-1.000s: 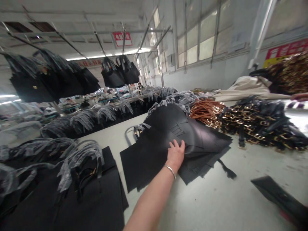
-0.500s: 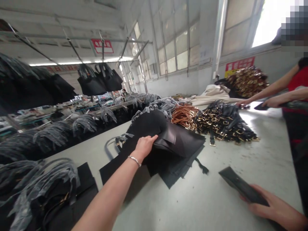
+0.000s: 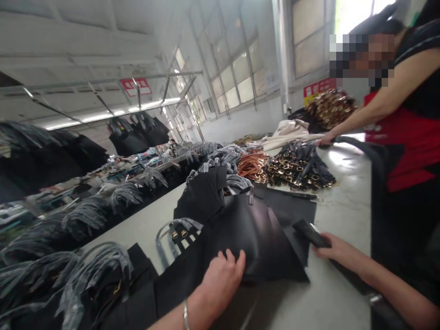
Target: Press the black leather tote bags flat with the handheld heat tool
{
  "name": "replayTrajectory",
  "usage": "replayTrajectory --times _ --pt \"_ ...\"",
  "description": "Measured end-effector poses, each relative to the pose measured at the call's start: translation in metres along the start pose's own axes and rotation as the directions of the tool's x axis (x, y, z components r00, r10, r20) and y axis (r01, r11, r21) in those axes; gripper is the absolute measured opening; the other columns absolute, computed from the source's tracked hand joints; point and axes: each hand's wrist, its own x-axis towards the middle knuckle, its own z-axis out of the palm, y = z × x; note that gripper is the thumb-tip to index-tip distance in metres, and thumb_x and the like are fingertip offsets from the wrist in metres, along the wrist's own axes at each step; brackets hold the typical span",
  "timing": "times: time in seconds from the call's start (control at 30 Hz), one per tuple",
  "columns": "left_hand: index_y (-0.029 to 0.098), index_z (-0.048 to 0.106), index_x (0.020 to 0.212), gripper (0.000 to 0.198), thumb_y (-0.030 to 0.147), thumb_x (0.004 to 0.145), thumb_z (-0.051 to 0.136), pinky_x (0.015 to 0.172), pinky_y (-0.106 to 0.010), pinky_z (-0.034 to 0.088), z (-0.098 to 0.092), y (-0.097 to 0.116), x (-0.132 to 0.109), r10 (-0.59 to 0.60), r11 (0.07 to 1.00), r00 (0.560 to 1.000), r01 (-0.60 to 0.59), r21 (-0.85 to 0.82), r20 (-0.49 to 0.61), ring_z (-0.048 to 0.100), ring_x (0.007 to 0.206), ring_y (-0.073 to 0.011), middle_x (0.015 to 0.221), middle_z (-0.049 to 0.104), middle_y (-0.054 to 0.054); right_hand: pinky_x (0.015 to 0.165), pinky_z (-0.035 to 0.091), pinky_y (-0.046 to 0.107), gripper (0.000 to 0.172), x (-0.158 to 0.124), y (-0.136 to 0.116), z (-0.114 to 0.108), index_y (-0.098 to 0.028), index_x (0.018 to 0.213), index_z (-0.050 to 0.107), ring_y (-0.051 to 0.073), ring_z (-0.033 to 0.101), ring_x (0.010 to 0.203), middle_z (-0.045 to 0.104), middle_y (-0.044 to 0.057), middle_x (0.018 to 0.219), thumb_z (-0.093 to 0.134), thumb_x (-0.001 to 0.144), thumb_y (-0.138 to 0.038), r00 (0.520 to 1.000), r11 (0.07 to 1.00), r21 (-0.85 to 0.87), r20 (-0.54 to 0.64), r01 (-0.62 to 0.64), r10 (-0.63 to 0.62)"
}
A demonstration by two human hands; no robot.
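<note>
My left hand [image 3: 223,277], with a silver bangle at the wrist, lies on the near part of a black leather bag piece [image 3: 247,229]. Its fingers are bent a little and spread apart. My right hand [image 3: 332,247] grips a wide black strap [image 3: 311,233], whose end points at the right side of the leather. The strap's other part hangs beneath my forearm, where a blurred metal piece shows. Beside the leather, on the left, are grey wrapped handles [image 3: 180,222] with gold buckles. More black panels [image 3: 201,195] lie behind.
Brown straps [image 3: 253,166] and black straps with gold buckles [image 3: 295,167] are heaped farther back on the pale table [image 3: 350,195]. Black bags with wrapped handles [image 3: 96,279] line the left. A co-worker's arm [image 3: 378,107] reaches over the table's right side, holding black material.
My left hand has moved down and its fingers have spread. The leather piece now lies flatter and nearer. My right hand brought the strap up and left to it. The co-worker leans in farther.
</note>
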Motion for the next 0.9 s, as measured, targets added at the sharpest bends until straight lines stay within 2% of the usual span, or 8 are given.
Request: replayTrajectory --times 0.13,0.23,0.33,0.4,0.47,0.67,0.77,0.9 --pt "0.013 0.061 0.123 0.070 0.008 0.055 0.076 0.089 -0.067 0.039 0.040 0.047 -0.015 0.089 0.914 0.991 -0.040 -0.403 0.103 0.049 0.115 -0.0516 0.127 0.053 -0.030 0.050 0.046 0.026 0.031 -0.010 -0.009 -0.007 -0.014 0.088 0.062 0.022 0.066 0.061 0.070 0.004 0.067 0.056 0.062 -0.028 1.000 0.999 0.031 -0.013 -0.008 0.009" --pt "0.014 0.069 0.101 0.046 0.032 0.060 0.078 0.099 -0.060 0.035 0.045 0.089 0.001 0.036 0.667 0.997 0.026 -0.744 0.068 0.053 0.113 -0.0435 0.111 0.063 -0.022 0.063 0.050 0.027 0.041 -0.018 -0.011 -0.008 -0.013 0.103 0.059 0.022 0.067 0.072 0.072 0.007 0.086 0.059 0.063 -0.025 0.994 0.999 0.021 -0.100 0.044 -0.042" --pt "0.013 0.064 0.109 0.051 0.051 0.074 0.066 0.092 -0.047 0.046 0.048 0.144 0.028 -0.160 0.001 0.973 0.166 -0.986 0.164 0.060 0.102 -0.0327 0.104 0.065 -0.017 0.083 0.049 0.033 0.055 -0.036 -0.016 0.002 -0.014 0.114 0.056 0.026 0.065 0.095 0.070 0.010 0.104 0.067 0.062 -0.027 0.979 0.991 -0.014 -0.156 0.132 -0.133" --pt "0.013 0.058 0.119 0.063 0.057 0.074 0.066 0.088 -0.041 0.049 0.054 0.179 0.045 -0.155 -0.519 0.953 0.145 -0.842 0.260 0.060 0.106 -0.0304 0.114 0.062 -0.018 0.086 0.049 0.036 0.057 -0.054 -0.022 0.015 -0.014 0.117 0.056 0.027 0.064 0.098 0.068 0.011 0.106 0.068 0.064 -0.028 0.971 0.984 -0.039 -0.155 0.176 -0.180" --pt "0.013 0.056 0.123 0.064 0.056 0.075 0.066 0.093 -0.038 0.048 0.060 0.203 0.056 -0.086 -0.811 0.961 0.084 -0.578 0.261 0.057 0.115 -0.0301 0.123 0.060 -0.017 0.087 0.049 0.036 0.051 -0.072 -0.028 0.029 -0.013 0.117 0.057 0.027 0.064 0.099 0.067 0.013 0.109 0.063 0.067 -0.022 0.965 0.974 -0.061 -0.135 0.217 -0.224" --pt "0.014 0.062 0.117 0.043 0.039 0.082 0.064 0.100 -0.040 0.047 0.068 0.217 0.060 -0.143 -0.957 0.948 -0.059 -0.286 0.283 0.055 0.120 -0.0300 0.127 0.060 -0.015 0.072 0.052 0.024 0.045 -0.067 -0.024 0.012 -0.020 0.106 0.068 0.017 0.066 0.080 0.070 0.002 0.094 0.075 0.061 -0.023 0.944 0.931 -0.151 0.062 0.331 -0.325" --pt "0.014 0.063 0.113 0.038 0.037 0.083 0.063 0.094 -0.042 0.051 0.070 0.215 0.061 -0.158 -0.948 0.920 -0.041 -0.315 0.358 0.059 0.115 -0.0318 0.126 0.060 -0.015 0.073 0.051 0.028 0.030 -0.037 -0.013 -0.012 -0.018 0.107 0.065 0.019 0.067 0.082 0.069 0.006 0.095 0.060 0.084 -0.037 0.976 0.924 -0.361 -0.124 0.125 -0.180" --pt "0.011 0.062 0.106 0.031 0.034 0.085 0.061 0.085 -0.037 0.056 0.073 0.215 0.065 -0.186 -0.922 0.856 0.017 -0.386 0.482 0.066 0.100 -0.0283 0.106 0.069 -0.017 0.075 0.051 0.037 0.027 -0.013 -0.002 -0.011 -0.012 0.098 0.062 0.029 0.066 0.091 0.064 0.016 0.100 0.068 0.082 -0.033 0.963 0.849 -0.522 -0.262 -0.080 -0.070"
